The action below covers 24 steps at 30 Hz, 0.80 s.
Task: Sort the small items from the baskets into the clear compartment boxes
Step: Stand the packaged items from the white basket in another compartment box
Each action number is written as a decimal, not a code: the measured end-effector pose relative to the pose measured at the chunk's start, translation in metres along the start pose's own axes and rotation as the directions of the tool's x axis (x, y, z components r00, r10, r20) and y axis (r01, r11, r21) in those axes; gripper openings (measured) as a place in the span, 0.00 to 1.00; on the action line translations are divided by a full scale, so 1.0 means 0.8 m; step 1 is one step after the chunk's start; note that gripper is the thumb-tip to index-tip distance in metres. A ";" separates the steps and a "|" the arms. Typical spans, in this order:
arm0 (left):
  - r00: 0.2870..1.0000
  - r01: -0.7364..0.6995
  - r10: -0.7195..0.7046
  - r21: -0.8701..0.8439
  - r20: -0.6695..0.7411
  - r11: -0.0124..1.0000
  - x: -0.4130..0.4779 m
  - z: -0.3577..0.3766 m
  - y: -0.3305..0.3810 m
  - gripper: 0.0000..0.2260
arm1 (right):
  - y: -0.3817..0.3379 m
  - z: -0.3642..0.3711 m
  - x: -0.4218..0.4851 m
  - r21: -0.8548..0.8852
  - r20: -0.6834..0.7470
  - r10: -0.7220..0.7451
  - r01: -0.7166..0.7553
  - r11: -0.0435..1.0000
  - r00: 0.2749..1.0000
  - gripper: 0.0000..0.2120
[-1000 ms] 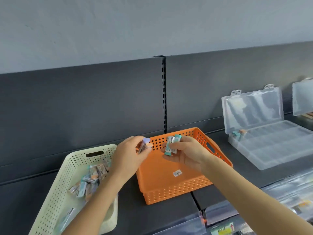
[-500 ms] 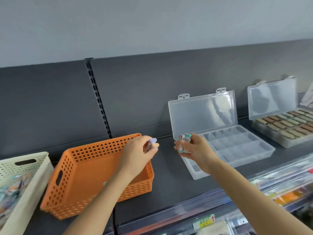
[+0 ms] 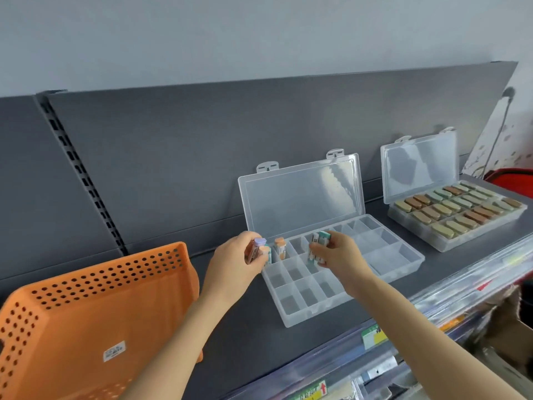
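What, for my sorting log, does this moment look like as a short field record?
Near clear plastic compartment box: lid open, small orange-capped item inside
Far clear plastic compartment box: lid open, full
Left hand: grips small purple-capped item at near box's left edge
Right hand: grips small teal-capped items above near box
Orange perforated plastic basket: far left

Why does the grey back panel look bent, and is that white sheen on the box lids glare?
Head view: the wide-angle lens bows the grey back panel. Head view: yes, pale reflections streak the near box's lid and the far box's lid. Head view: the purple-capped item in the left hand and teal-capped items in the right hand look soft.
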State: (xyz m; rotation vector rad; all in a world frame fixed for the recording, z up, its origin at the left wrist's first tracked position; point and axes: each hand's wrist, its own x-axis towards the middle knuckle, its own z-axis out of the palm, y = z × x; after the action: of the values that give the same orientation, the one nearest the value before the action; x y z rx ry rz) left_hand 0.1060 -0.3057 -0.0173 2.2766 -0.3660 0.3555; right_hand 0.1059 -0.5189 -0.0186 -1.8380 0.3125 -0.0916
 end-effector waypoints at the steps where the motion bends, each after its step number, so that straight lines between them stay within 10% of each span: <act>1: 1.000 -0.007 0.007 -0.003 -0.005 1.000 0.004 0.007 0.001 0.06 | 0.002 -0.004 0.005 -0.002 0.008 -0.003 0.003 1.000 1.000 0.02; 24: 0.924 0.312 -0.295 0.034 -0.243 0.950 0.027 0.106 0.049 0.07 | 0.003 -0.037 0.153 -0.164 0.468 -0.236 0.346 0.924 0.852 0.04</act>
State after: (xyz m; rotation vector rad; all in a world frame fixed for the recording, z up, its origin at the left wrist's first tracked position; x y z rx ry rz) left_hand 0.1232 -0.3975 -0.0389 2.2830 0.1247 0.4768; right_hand 0.2165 -0.5788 -0.0242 -2.0769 -0.2948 0.1620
